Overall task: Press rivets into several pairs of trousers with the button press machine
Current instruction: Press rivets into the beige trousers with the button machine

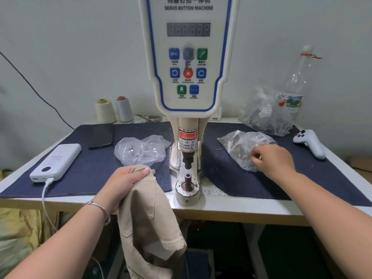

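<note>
Nearest to me, the beige trousers [149, 222] hang off the front edge of the table [231, 210], gathered at their top edge in my left hand [124, 182], whose fingers and thumb are curled tight round the cloth. That hand holds the fabric just left of the lower die [188, 177]; no part of the garment lies on the die yet, and I see no rivet seated in this pair, though most of the cloth is folded away from view. Further left on the dark mat [96, 170] sit a white power bank [57, 161] and a phone [101, 135], neither part of the job. Behind my left hand lies a clear bag [141, 151] holding a few small metal pieces. At centre stands the button press machine [188, 57]; its punch [188, 161] is raised, well apart from the die below, and the gap between them is open. To the right, my right hand [271, 160] rests on the bag of rivets [241, 146], fingertips drawn together at the plastic as if picking out a piece; whether a rivet is already pinched I cannot tell. I judge the cycle for this pair to be at its start: a rivet has to be loaded, the cloth placed over the die, and the press fired. No finished pairs are identifiable in view, so the count completed is unknown.
</note>
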The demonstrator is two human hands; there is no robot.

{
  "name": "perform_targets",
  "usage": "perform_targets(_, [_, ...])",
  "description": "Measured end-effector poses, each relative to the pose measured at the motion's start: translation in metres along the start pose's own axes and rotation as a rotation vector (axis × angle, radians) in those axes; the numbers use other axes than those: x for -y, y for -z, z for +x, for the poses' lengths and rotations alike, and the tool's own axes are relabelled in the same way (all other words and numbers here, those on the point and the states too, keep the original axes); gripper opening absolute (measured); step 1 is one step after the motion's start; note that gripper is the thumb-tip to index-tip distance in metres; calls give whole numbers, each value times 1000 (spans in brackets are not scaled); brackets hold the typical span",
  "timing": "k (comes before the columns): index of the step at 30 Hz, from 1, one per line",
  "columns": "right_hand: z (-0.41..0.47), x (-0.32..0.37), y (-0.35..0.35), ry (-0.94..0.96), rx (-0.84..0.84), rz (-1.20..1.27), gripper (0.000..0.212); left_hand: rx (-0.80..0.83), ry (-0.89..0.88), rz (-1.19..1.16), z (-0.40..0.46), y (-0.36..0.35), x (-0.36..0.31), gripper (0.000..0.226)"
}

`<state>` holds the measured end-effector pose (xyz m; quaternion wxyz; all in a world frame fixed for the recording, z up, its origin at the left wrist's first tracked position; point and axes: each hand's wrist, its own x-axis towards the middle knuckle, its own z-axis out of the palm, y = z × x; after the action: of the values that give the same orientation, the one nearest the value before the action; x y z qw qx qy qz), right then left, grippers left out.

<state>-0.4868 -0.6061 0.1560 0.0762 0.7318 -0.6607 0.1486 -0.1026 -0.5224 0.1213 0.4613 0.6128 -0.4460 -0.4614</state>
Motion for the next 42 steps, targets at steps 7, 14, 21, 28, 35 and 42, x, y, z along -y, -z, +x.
perform_targets(7, [0,-5,5,39,-14,-2,18,15,1,-28,0,-1,0,17])
perform_targets(14, [-26,20,21,-262,-341,251,16,19,-6,-43,0,-1,1,18])
perform_targets(21, [-69,100,42,-386,94,1311,12,8,-7,-23,-1,-1,1,19])
perform_targets(28, [-88,148,39,-584,503,1701,6,-3,-20,-20,-4,-2,1,17])
perform_targets(35, [-83,155,40,-857,614,1852,5,10,-29,-18,-2,-1,3,15])
perform_targets(42, [-78,157,42,-880,733,1941,8,19,-38,-2,0,0,4,16])
